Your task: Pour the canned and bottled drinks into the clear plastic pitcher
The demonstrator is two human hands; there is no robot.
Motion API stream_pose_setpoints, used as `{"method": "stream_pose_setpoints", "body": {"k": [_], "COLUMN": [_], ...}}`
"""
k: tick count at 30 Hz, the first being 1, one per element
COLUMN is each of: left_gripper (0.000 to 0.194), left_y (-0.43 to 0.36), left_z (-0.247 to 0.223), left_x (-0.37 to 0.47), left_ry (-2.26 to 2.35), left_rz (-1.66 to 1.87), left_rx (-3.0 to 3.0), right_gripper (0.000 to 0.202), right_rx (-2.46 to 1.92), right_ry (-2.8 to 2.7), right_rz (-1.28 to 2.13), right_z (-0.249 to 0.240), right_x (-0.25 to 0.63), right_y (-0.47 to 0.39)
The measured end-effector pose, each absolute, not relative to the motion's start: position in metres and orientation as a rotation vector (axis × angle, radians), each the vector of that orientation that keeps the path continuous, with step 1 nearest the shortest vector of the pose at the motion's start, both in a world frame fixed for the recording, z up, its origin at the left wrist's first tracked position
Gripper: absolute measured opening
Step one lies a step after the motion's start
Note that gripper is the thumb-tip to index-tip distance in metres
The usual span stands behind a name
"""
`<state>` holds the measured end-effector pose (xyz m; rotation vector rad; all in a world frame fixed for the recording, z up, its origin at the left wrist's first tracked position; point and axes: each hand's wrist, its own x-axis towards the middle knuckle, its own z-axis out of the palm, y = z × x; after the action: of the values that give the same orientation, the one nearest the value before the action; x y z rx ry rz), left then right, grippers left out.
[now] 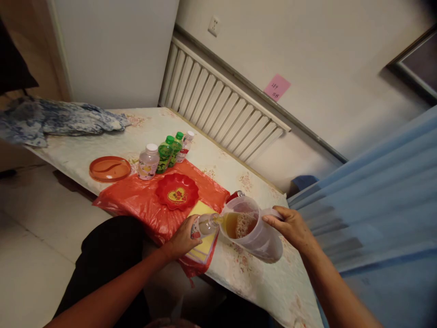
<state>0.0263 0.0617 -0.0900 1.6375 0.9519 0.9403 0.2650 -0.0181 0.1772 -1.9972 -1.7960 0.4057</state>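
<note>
My left hand (184,237) is wrapped round a small clear plastic bottle (205,225), tilted with its open mouth toward the right. Gripped by its handle in my right hand (290,224), a large translucent pitcher (264,243) leans toward the bottle. Foamy amber liquid (241,225) lies inside the pitcher, and its spout meets the bottle's mouth, where yellowish liquid shows. Beneath the bottle are yellow sheets (201,249) on a red plastic bag (126,196). A red scalloped dish (177,192) rests on the bag. Partly hidden behind the pitcher is a red can (236,196).
A white-capped bottle (148,163), two green-capped bottles (166,154) and another white-capped bottle (186,146) stand beyond the dish. An orange round tray (109,169) lies left on the floral tablecloth (252,278). Crumpled patterned cloth (75,117) covers the far end. A radiator (218,93) and blue curtain (375,200) border the table.
</note>
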Motion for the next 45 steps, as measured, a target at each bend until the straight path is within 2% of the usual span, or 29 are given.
{"method": "stream_pose_setpoints", "body": {"k": [21, 29, 38, 45], "left_gripper": [0.074, 0.07, 0.074, 0.076], "left_y": [0.061, 0.062, 0.059, 0.038], "left_z": [-0.083, -0.085, -0.077, -0.072], "left_x": [0.024, 0.023, 0.013, -0.012], "left_ry": [0.946, 0.931, 0.973, 0.97], "left_rz": [0.913, 0.941, 0.935, 0.962], "left_rx": [1.643, 1.62, 1.516, 1.422], "right_gripper": [0.041, 0.037, 0.052, 0.051], "right_rx": [-1.992, -1.879, -1.606, -1.553], "right_ry": [-1.792, -1.541, -1.225, -1.163], "right_rz": [0.43, 0.646, 0.876, 0.768], "right_z": [0.172, 0.143, 0.121, 0.115], "right_x": [0.268, 0.281, 0.275, 0.243], "right_y": [-0.018, -0.019, -0.007, 0.038]}}
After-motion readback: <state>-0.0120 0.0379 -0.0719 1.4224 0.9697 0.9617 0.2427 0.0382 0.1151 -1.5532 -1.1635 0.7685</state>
